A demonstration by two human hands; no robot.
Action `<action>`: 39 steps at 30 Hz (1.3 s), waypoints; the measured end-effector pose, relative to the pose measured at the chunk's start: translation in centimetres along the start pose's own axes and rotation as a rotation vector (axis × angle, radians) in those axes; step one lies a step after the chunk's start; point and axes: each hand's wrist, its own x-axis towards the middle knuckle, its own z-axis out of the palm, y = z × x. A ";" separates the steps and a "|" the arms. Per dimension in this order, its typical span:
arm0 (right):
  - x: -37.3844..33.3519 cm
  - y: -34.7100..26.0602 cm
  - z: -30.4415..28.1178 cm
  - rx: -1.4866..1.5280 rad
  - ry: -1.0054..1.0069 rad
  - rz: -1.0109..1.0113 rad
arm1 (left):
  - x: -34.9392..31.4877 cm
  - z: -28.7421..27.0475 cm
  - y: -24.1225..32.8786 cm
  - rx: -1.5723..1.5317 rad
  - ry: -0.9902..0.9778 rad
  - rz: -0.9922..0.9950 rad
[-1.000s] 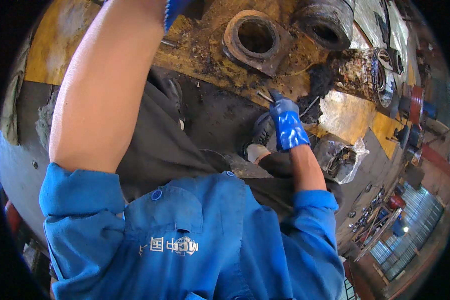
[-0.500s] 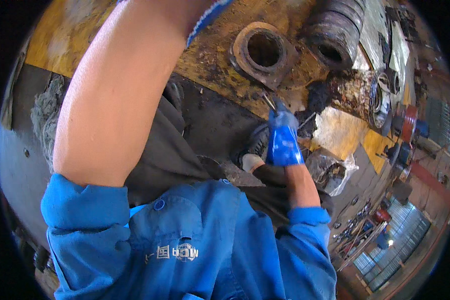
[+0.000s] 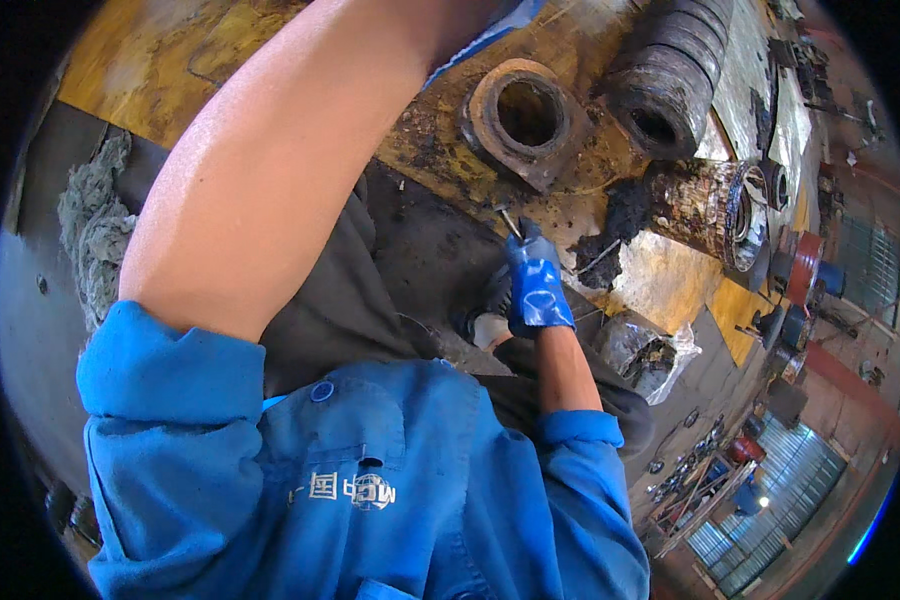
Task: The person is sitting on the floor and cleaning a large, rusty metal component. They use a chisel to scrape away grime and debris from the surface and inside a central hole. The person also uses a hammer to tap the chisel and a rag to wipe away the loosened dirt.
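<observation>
Marking: white lettering (image 3: 322, 487), Latin capitals and Chinese characters | Emblem: white globe (image 3: 374, 492) among the capitals | Carrier: blue work jacket (image 3: 420, 525), beside chest pocket flap (image 3: 358, 425) | Legibility: lettering's left end lost in folds

Soft light, bent edges, black corners

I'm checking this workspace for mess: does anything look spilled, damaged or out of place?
Yes: a dark, shaggy clump lies on the yellowish board beside a stained can, and blackish grime streaks the board beyond the gloved right hand. Both look odd against the cleaner patches; whether anything spilled isn't clear.
</observation>
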 end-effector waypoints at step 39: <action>9.8 -17.8 -3.2 -0.323 -0.284 -0.135 | 2.3 -1.2 3.6 0.080 0.041 -0.005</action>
